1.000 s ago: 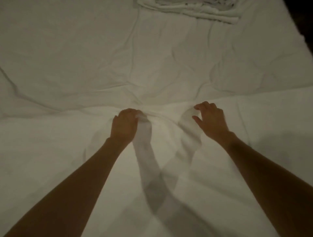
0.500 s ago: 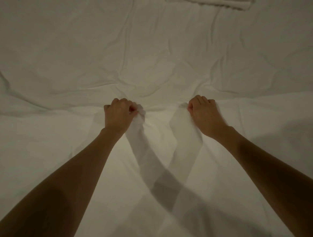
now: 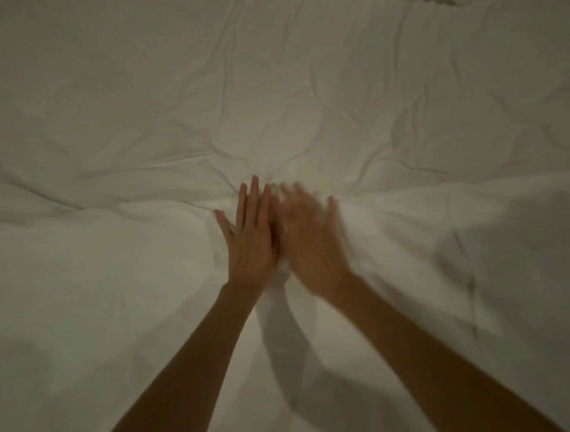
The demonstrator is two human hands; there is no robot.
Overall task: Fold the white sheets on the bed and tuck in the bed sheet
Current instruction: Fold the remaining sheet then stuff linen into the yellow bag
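Left hand (image 3: 251, 243): flat, palm down, fingers straight and close together, gripping nothing. It rests on the sheet (image 3: 385, 262) just short of a fold edge (image 3: 145, 205) that crosses the bed (image 3: 92, 77) from side to side.

Right hand (image 3: 311, 246): also spread and palm down, gripping nothing. It is blurred, so finger detail is poor; whether it presses the cloth or skims just above cannot be told. It lies just beside the left hand, the inner edges touching or nearly so, at the same fold edge.

Sheet: white, spread over the near half of the bed. Its far edge forms the fold edge, where the two hands meet. Near the hands the cloth is bunched into short creases that radiate away from the fold edge. Beyond the fold edge lies more white cloth, heavily wrinkled; whether that is the bed sheet or a lower layer of the same piece cannot be told.

A small scrap of bundled cloth (image 3: 444, 2) shows well beyond the fold edge, at the far end of the bed. Too little is visible to identify it.

Judgement, step in hand: smoothing the folded layer at the centre of the fold edge.

Judgement, next move: sweep both palms outward along the fold edge, left and right, with even pressure to flatten the bunching. Tucking appears not yet begun.
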